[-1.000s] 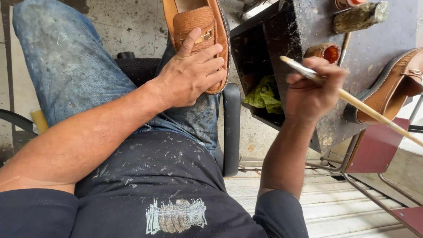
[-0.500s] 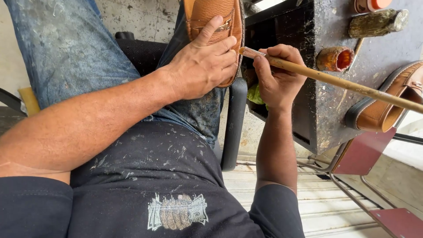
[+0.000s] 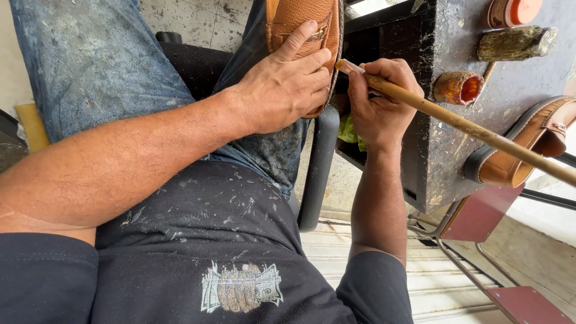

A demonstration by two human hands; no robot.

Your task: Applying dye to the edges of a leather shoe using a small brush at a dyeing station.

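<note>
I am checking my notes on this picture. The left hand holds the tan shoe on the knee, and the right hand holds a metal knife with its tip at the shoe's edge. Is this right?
Not quite. The head view shows the right hand holding a long wooden brush, not a metal knife. The rest stands: the left hand holds the tan shoe on the knee, and the brush's tip is at the shoe's edge.

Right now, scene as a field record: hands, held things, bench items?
left hand: presses tan leather shoe against the knee
right hand: grips long wooden-handled brush
brush tip: at the shoe's sole edge
bench: dark stained worktable
on bench: second tan shoe, small orange-crusted pot
seat: black chair
</note>
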